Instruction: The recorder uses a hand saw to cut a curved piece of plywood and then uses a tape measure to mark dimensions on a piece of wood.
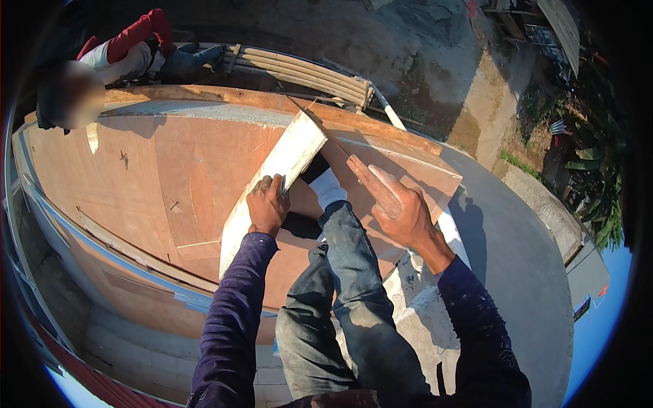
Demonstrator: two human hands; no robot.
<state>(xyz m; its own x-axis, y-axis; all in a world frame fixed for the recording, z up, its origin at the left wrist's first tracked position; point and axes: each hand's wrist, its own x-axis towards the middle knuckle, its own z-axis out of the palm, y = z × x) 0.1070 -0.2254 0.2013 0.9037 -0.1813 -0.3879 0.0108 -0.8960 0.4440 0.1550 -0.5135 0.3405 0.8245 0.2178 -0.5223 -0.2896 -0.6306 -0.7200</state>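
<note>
The pale wooden plank [289, 155] slants over the reddish plywood panel [211, 163], the left hand's [267, 204] fingers gripping its edge partway along and the right hand's [407, 214] closed around the handle of a handsaw [358, 170] whose thin blade meets the plank's far end. To cut this well, I'd judge, press the plank firmly so it cannot rock, keep the strokes long and in one line, and keep the blade clear of the white-socked foot [328, 188] just beside it.
</note>
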